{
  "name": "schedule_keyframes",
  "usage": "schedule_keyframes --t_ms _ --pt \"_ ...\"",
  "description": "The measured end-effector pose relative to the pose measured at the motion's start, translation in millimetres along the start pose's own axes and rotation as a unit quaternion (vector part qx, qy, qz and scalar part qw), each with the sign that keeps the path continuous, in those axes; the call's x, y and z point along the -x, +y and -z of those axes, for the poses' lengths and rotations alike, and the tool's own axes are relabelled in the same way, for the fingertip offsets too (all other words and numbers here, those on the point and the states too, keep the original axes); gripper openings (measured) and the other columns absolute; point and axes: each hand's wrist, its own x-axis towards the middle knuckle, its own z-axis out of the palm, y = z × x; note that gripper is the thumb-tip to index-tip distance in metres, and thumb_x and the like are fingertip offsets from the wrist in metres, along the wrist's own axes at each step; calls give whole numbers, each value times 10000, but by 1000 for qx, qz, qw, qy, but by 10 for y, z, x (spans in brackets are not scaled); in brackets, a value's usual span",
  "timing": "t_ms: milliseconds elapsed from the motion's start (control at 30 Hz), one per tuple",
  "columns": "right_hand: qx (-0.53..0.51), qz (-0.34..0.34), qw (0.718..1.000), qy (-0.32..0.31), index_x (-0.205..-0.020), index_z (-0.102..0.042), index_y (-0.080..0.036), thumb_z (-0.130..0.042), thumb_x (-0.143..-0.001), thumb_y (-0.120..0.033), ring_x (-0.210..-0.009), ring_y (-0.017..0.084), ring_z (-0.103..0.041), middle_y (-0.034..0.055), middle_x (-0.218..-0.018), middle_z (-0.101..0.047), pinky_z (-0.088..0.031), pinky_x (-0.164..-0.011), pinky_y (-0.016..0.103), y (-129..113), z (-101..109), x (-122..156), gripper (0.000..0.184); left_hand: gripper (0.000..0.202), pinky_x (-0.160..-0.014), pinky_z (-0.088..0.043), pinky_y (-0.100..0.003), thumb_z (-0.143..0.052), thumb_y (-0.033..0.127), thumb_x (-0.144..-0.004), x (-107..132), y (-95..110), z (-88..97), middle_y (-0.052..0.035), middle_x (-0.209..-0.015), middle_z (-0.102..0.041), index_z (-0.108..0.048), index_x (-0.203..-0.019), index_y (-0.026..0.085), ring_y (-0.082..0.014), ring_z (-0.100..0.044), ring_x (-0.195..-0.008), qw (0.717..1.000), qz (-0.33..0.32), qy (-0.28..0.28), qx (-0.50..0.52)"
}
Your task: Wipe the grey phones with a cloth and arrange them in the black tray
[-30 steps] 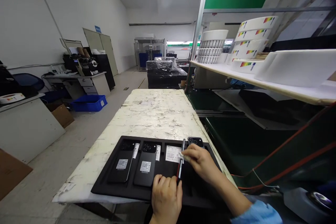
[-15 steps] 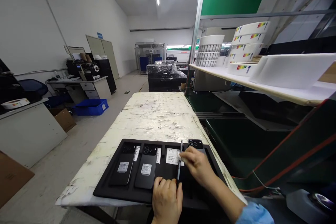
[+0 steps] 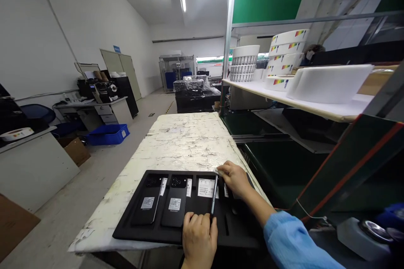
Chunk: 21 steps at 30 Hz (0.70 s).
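A smartphone (image 3: 214, 196) stands on its long edge over a black foam tray (image 3: 126, 230), its narrow side facing up. My left hand (image 3: 199, 235) is closed round its near end. At the far end, my right hand (image 3: 235, 178) pinches a small white wipe (image 3: 216, 171) against the phone's edge. Two black phones, one at the far left (image 3: 147, 204) and one beside it (image 3: 173, 206), lie back up in tray slots, each bearing a white label. A printed white label (image 3: 205, 188) shows in the slot beside the upright phone. Another phone on the right is mostly hidden beneath my right forearm.
The tray rests on a worn, cream-covered table (image 3: 186, 143). To the right are a dark green conveyor (image 3: 268, 168) and a white shelf (image 3: 284, 98) with label rolls (image 3: 285, 52). A blue bin (image 3: 107, 134) sits on the floor to the left.
My right hand has slid the white wipe along the phone's edge to its far end. My left hand keeps its hold. The view has shifted slightly to the right.
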Motion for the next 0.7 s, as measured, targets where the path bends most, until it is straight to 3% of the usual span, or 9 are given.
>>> schedule_keyframes --t_ms 100,233,300,367,433,567,700 --pt "-1 -34 999 34 -850 -783 -233 -576 -862 -208 -770 195 -663 60 -877 -717 -444 -700 280 147 -7 -105 208 182 -817 -367 -400 -485 171 -930 11 0 10 -15 -636 -581 -588 -780 191 -210 -579 -625 1000 9 -18 -8" --pt "-39 -58 994 79 -875 -771 -211 -539 -865 -237 -834 222 -675 77 -902 -726 -480 -755 302 272 -2 172 233 117 -797 -391 -397 -529 182 -876 -97 41 113 -43 -677 -632 -602 -784 186 -231 -619 -660 996 47 -81 -10" --pt "-66 -59 992 95 -925 -759 -197 -507 -892 -292 -844 230 -673 86 -921 -723 -499 -766 316 301 6 362 271 125 -803 -412 -403 -554 230 -866 -272 84 184 -76 -772 -688 -638 -936 171 -263 -661 -745 984 92 -152 -7" --pt "-88 -53 990 99 -945 -753 -196 -489 -913 -344 -824 226 -669 86 -913 -717 -510 -751 316 296 10 524 304 292 -782 -437 -411 -564 316 -874 -525 120 221 -127 -901 -719 -623 -1110 156 -318 -681 -858 961 145 -235 -10" --pt "-122 -46 987 96 -934 -755 -206 -508 -912 -371 -816 224 -666 78 -898 -712 -507 -749 316 269 9 640 298 314 -714 -446 -395 -571 371 -870 -801 132 200 -145 -890 -721 -636 -1094 160 -345 -685 -851 952 150 -267 -14" --pt "-209 -65 970 106 -884 -767 -213 -591 -856 -371 -786 235 -655 70 -850 -704 -492 -744 344 271 19 726 238 152 -684 -449 -359 -587 248 -837 -1133 114 87 -161 -893 -722 -667 -929 157 -336 -693 -864 948 134 -286 -36" --pt "-256 -95 951 144 -904 -762 -160 -585 -835 -391 -786 258 -674 105 -865 -728 -515 -722 360 348 107 660 299 200 -625 -438 -354 -502 220 -903 -960 160 124 -163 -814 -710 -641 -1009 122 -332 -695 -764 958 109 -255 -70"
